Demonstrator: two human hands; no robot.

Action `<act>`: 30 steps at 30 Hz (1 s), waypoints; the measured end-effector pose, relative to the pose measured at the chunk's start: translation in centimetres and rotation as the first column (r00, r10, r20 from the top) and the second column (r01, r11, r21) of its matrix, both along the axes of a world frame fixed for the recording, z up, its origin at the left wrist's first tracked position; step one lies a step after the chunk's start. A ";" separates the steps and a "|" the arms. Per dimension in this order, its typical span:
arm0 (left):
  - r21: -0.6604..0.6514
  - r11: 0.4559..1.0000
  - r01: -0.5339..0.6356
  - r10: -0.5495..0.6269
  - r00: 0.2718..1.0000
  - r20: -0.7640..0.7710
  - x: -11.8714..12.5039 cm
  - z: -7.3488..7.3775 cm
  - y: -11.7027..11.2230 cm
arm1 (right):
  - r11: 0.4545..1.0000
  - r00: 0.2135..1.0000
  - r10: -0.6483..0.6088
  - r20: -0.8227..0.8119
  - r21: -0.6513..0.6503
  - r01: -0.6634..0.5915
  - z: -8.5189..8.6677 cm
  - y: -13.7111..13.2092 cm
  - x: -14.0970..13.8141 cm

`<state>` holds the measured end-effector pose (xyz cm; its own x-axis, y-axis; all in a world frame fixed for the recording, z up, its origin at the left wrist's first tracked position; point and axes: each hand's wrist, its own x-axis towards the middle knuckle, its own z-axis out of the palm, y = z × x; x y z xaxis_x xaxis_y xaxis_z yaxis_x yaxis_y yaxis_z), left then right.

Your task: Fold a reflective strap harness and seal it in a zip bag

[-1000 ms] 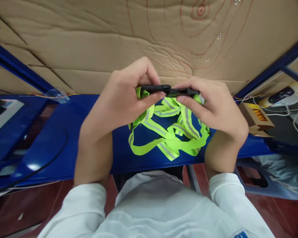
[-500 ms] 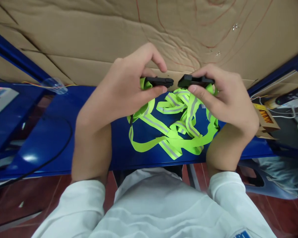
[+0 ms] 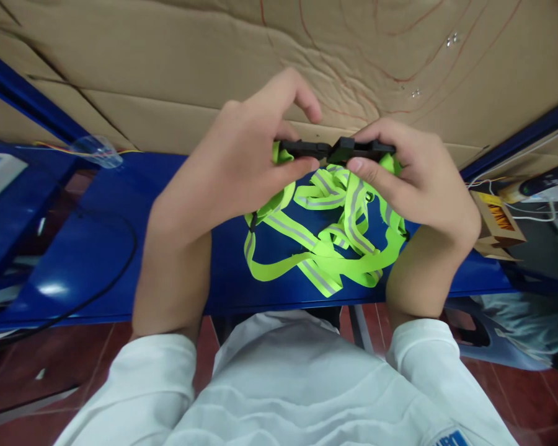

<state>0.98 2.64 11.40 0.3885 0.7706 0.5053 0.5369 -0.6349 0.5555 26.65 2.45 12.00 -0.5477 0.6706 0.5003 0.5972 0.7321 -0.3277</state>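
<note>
Between thumb and fingers, my left hand [image 3: 246,161] grips one black plastic buckle half [image 3: 304,149], its index finger raised off it. My right hand [image 3: 418,173] pinches the other black buckle half [image 3: 365,148]. The two halves touch end to end in line; how far one sits inside the other I cannot tell. Neon yellow-green webbing with grey reflective stripes [image 3: 325,254] runs from both halves and lies in loose, tangled loops below my hands. Small black strap sliders show near each hand.
The webbing rests on a blue metal table [image 3: 97,248]. Brown cardboard [image 3: 167,68] stands behind it. At left are a clear plastic cup [image 3: 100,152] and a black cable [image 3: 116,282]. An open small carton [image 3: 497,223] and white wires lie at right.
The gap between the two buckle halves has closed; the left half moved right until it met the right one. The webbing below has hardly shifted.
</note>
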 end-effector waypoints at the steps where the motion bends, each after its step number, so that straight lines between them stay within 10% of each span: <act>1: -0.003 1.000 0.005 -0.005 1.000 -0.015 0.1 0.0 0.0 | 1.000 1.000 0.008 0.005 -0.010 -0.008 -0.1 0.0 -0.1; 19: -0.101 0.946 0.307 -0.300 0.950 0.085 0.5 -1.5 1.9 | 0.990 0.994 0.104 -0.036 -0.089 -0.107 -1.6 0.8 -2.7; 25: -0.431 0.628 0.649 -0.425 0.749 0.509 -1.6 -0.1 1.9 | 0.979 0.929 0.171 -0.328 -0.047 -0.197 -2.3 2.8 -0.8; 30: -0.295 0.740 0.605 -0.381 0.738 0.557 0.0 -0.3 1.2 | 0.941 0.856 0.310 -0.414 0.006 -0.338 -2.5 3.3 -1.4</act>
<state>1.03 3.83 11.12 0.6014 0.7019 0.3816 -0.1542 -0.3666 0.9175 25.26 5.70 9.46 -0.5000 0.5287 0.6859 0.1354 0.8300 -0.5411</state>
